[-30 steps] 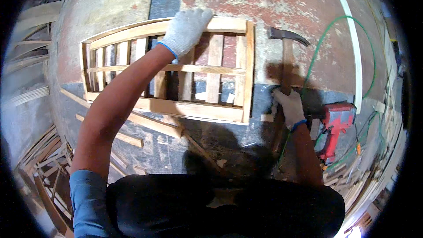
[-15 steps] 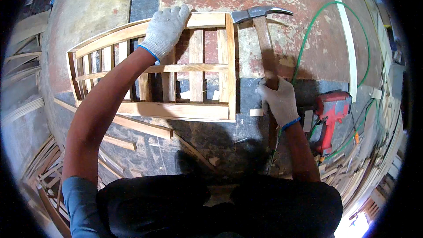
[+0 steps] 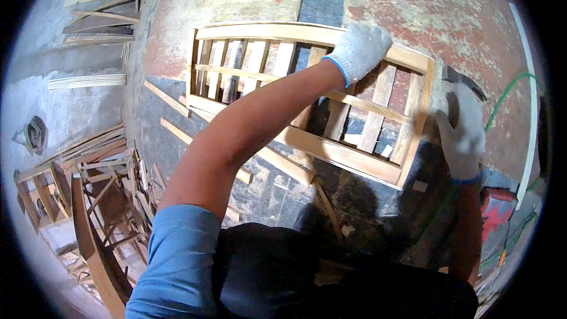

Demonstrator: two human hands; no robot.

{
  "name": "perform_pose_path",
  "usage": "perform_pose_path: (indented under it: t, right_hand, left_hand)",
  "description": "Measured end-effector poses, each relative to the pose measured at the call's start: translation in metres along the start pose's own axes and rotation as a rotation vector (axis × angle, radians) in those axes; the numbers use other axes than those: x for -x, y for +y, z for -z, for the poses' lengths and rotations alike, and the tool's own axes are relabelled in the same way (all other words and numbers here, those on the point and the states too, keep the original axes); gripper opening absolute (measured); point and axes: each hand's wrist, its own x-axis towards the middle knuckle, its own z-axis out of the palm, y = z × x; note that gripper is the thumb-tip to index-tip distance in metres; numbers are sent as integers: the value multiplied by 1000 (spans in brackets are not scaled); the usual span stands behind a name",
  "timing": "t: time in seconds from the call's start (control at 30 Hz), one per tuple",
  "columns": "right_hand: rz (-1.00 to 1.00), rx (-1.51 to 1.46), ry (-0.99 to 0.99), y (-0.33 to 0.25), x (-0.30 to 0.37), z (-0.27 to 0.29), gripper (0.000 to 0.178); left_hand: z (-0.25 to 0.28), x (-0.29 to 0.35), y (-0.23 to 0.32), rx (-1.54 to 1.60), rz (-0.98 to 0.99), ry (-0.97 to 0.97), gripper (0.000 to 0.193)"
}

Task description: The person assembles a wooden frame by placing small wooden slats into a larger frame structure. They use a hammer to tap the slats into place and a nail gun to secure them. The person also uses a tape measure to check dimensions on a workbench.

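A slatted wooden frame (image 3: pixel 354 158) lies on the floor before me, with a middle rail crossing its slats. In a white knit glove, my left hand (image 3: pixel 363 54) grips its far rail, right of the middle, fingers curled over the edge. My right hand (image 3: pixel 463 133), gloved alike and a little blurred, is just off the frame's right end. It is closed around a claw hammer. Only part of the dark hammer head (image 3: pixel 453 75) shows beyond the fingers; hand and forearm hide most of the handle.
A red nail gun (image 3: pixel 496 215) sits at the lower right near a green hose (image 3: pixel 502 103). Loose wooden strips (image 3: pixel 289 165) lie on the near side of the frame. Scrap wood (image 3: pixel 112 201) is heaped at left, and a long white strip (image 3: pixel 525 100) runs along the right.
My view has turned left, so the frame appears farther right and tilted. The hammer head now shows much closer to my right hand. My left hand stays on the far rail.
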Motion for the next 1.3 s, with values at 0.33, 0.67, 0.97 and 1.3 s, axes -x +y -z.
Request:
perform_pose_path:
  t: [0.33, 0.67, 0.97, 1.3]
  right_hand:
    - [171, -32, -166, -20, -38, -29, 56]
    - [104, 51, -170, -26, -41, -59, 31]
    - [185, 114, -83, -23, -36, -67, 23]
    - [10, 112, -228, -29, -31, -58, 32]
  left_hand:
    - [20, 34, 32, 47, -67, 11, 19]
    - [23, 46, 36, 178, -35, -13, 25]
    - [34, 134, 30, 748, 728, 350, 51]
    - [-11, 141, -30, 2300, 1414, 529, 31]
